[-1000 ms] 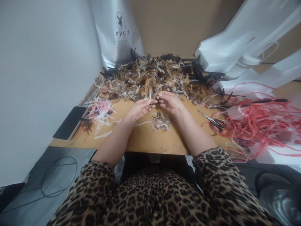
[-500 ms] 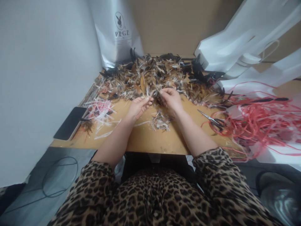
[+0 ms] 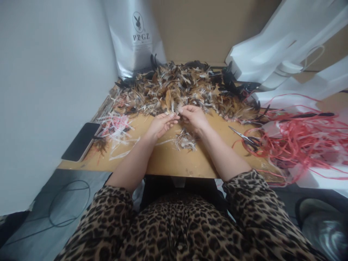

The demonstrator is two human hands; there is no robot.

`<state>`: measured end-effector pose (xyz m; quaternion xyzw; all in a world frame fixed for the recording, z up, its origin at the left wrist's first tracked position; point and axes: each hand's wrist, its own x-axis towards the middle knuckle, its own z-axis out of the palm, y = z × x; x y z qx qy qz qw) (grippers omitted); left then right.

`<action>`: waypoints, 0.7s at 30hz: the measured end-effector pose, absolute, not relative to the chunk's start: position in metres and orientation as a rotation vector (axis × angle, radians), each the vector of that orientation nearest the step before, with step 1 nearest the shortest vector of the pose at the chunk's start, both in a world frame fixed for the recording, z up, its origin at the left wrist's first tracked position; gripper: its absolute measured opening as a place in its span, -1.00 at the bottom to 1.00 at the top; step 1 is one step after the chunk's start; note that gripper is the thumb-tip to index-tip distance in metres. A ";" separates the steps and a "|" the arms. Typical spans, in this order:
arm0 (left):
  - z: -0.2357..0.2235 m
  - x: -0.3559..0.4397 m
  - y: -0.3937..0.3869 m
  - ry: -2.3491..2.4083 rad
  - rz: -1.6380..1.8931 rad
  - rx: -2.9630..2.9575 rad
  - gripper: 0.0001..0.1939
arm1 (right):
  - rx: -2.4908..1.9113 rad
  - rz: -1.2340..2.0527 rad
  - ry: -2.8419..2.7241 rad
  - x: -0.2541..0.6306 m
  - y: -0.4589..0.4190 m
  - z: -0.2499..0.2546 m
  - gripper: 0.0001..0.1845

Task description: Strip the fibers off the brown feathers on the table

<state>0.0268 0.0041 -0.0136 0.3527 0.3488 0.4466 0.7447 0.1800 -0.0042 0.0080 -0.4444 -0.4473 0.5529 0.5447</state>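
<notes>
At the front of the feather heap, my left hand point(image 3: 162, 125) is closed in a pinch on the quill ends of a few brown feathers point(image 3: 169, 100), which stand up from the fingertips. Close beside it on the right, my right hand point(image 3: 195, 117) is also pinched, its fingertips almost meeting the left ones. What the right fingers grip is too small to make out. Behind both hands spreads the heap of brown, white and black feathers point(image 3: 195, 83). A small clump of pale feather bits point(image 3: 186, 140) lies on the board just below the hands.
Left of my hands are a phone point(image 3: 81, 142), pink and white strips point(image 3: 115, 125) and a clear strip. On the right lie scissors point(image 3: 244, 136) and a tangle of red string point(image 3: 307, 141). A silver bag point(image 3: 138, 47) and white foam pieces point(image 3: 261, 54) stand behind.
My right hand has moved slightly left, bringing its fingertips closer to the left hand's. The left hand and its feathers have shifted a little to the right.
</notes>
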 end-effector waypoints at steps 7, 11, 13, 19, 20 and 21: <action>-0.015 0.027 0.003 0.735 0.919 0.785 -0.88 | -1.044 1.206 -1.114 0.175 -0.003 0.002 -0.63; -0.016 0.027 0.004 0.738 0.918 0.803 -0.89 | -1.044 1.189 -1.137 0.171 -0.002 -0.003 -0.68; -0.016 0.027 0.004 0.739 0.925 0.824 -0.88 | -1.044 1.179 -1.151 0.170 -0.003 -0.002 -0.70; -0.013 0.028 0.003 0.762 0.990 0.839 -0.89 | -1.171 1.129 -1.344 0.195 -0.005 0.012 -0.77; -0.012 0.028 0.002 0.773 0.996 0.834 -0.90 | -1.243 1.073 -1.417 0.204 -0.004 0.013 -0.80; -0.012 0.028 0.002 0.784 0.998 0.830 -0.90 | -1.309 1.013 -1.515 0.212 -0.002 0.013 -0.83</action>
